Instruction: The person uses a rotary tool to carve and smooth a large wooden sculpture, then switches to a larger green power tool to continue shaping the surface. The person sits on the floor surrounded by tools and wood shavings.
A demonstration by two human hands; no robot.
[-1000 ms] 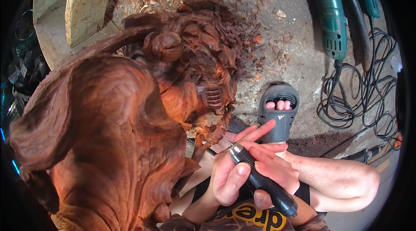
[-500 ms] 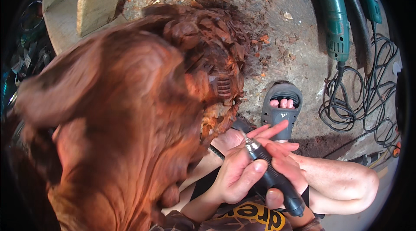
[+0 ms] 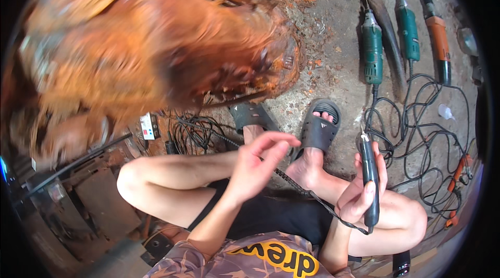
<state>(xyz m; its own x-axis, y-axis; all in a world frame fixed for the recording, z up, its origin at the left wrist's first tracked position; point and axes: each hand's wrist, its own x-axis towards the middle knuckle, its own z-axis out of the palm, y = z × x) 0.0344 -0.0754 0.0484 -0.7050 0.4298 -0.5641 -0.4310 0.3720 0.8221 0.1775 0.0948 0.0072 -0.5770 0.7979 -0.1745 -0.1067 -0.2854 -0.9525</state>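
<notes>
My right hand (image 3: 361, 188) holds a black pen-shaped rotary carving tool (image 3: 370, 179) above my right knee, its thin metal tip pointing away from me. A black cord (image 3: 338, 216) runs from the tool's rear end across my lap. My left hand (image 3: 263, 164) is raised over my lap with nothing in it, the fingers bent a little and the thumb apart. Beyond it, at the upper left, looms a large reddish-brown wood carving (image 3: 172, 43), blurred, with folds and ridges in its surface.
Two green die grinders (image 3: 372, 51) (image 3: 409, 30), an orange power tool (image 3: 438, 43) and a curved dark stick (image 3: 383, 22) lie at the far right. Tangled cables (image 3: 416, 116) spread below them. A power strip (image 3: 148, 126) stands at left. Wood chips litter the concrete floor (image 3: 333, 43).
My left hand has come away from the tool and moved left. My right hand has carried the tool rightward. The carving now appears higher, and more of my legs and the floor shows.
</notes>
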